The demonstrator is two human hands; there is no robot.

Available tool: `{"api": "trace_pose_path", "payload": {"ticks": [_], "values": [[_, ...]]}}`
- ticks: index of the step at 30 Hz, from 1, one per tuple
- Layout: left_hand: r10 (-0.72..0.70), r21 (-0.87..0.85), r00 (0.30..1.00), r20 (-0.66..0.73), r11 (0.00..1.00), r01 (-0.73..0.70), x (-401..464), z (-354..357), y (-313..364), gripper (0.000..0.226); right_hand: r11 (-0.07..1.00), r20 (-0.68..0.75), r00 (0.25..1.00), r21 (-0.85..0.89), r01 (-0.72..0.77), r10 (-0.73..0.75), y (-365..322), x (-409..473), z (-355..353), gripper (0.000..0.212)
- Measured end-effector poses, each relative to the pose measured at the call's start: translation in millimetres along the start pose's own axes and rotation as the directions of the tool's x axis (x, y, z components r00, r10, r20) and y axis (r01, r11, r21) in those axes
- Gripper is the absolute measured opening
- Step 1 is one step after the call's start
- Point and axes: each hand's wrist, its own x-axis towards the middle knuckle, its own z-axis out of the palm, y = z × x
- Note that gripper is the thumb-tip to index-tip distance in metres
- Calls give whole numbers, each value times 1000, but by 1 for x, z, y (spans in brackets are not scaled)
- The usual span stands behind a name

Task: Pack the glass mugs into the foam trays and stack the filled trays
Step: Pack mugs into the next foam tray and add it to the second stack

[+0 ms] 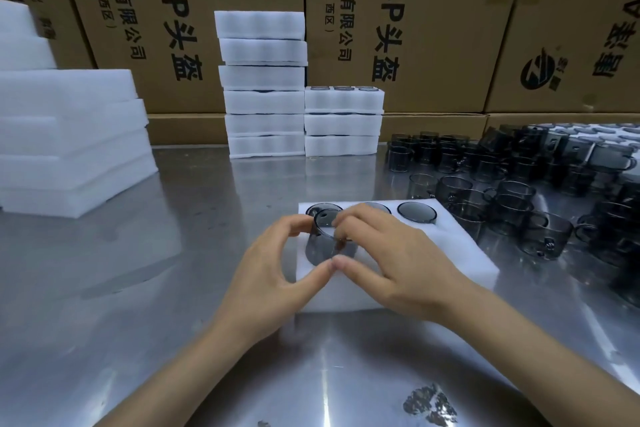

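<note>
A white foam tray (460, 253) lies on the steel table in front of me. Mugs sit sunk in its back row; one shows plainly at the back right (416, 212). A smoky grey glass mug (323, 239) stands partly in the tray's front left hole. My left hand (273, 270) curls round its left side, thumb and fingers on the glass. My right hand (384, 253) grips its rim from the right, fingers over the top. Many loose grey mugs (512, 191) crowd the table to the right.
Two stacks of filled foam trays (265, 104) (343, 121) stand at the back against cardboard boxes (433, 28). A pile of foam sheets (69, 146) sits at the left. Bare steel table (173, 288) stretches in front and left.
</note>
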Motion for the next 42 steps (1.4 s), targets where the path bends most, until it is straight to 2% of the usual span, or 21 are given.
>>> {"api": "trace_pose_path", "payload": {"ticks": [2, 4, 7, 11, 18, 21, 23, 25, 27, 28, 30, 32, 37, 40, 42], "values": [[35, 57, 999, 24, 998, -36, -2, -5, 2, 57, 1000, -15, 1000, -10, -19, 19, 2, -2, 1, 44], [147, 189, 985, 88, 969, -162, -6, -10, 2, 69, 999, 23, 999, -20, -31, 31, 2, -4, 2, 59], [274, 323, 946, 176, 891, -318, -8, -13, 3, 64, 998, 105, 994, -54, -27, 33, 1, -4, 3, 61], [256, 379, 953, 163, 876, -300, -12, -16, 3, 51, 991, 175, 984, -134, 2, 21, -2, -2, 7, 55], [220, 444, 956, 191, 849, -285, -17, -12, -1, 53, 983, 196, 980, -181, 27, 9, 0, -1, 13, 51], [195, 426, 958, 211, 864, -269, -22, -12, -5, 56, 998, 158, 986, -48, -46, 54, 1, 0, 11, 45], [191, 416, 955, 228, 868, -273, -23, -12, -9, 57, 967, 5, 987, 202, -156, 158, 8, 3, 5, 38], [176, 389, 956, 233, 885, -257, -21, -13, -11, 57, 919, -252, 915, 324, -227, 314, 27, 2, -6, 32], [142, 349, 966, 216, 913, -213, -17, -13, -12, 56, 873, -431, 760, 254, -416, 487, 53, -5, -19, 34], [125, 335, 970, 208, 923, -191, -15, -13, -13, 56, 819, -456, 688, 205, -537, 565, 67, -11, -25, 34], [105, 319, 972, 208, 933, -169, -12, -12, -14, 57, 693, -412, 595, 140, -707, 690, 88, -23, -30, 35], [115, 306, 969, 216, 935, -179, -13, -11, -15, 55, 626, -327, 564, 120, -771, 758, 99, -30, -31, 34], [155, 316, 964, 218, 923, -220, -17, -11, -13, 51, 546, -74, 541, 105, -831, 838, 105, -31, -34, 25], [156, 312, 964, 216, 925, -219, -16, -12, -12, 51, 554, -65, 554, -12, -832, 830, 110, -35, -36, 20], [164, 310, 963, 216, 923, -227, -16, -12, -12, 50, 562, -122, 560, -20, -827, 819, 112, -37, -38, 16]]}}
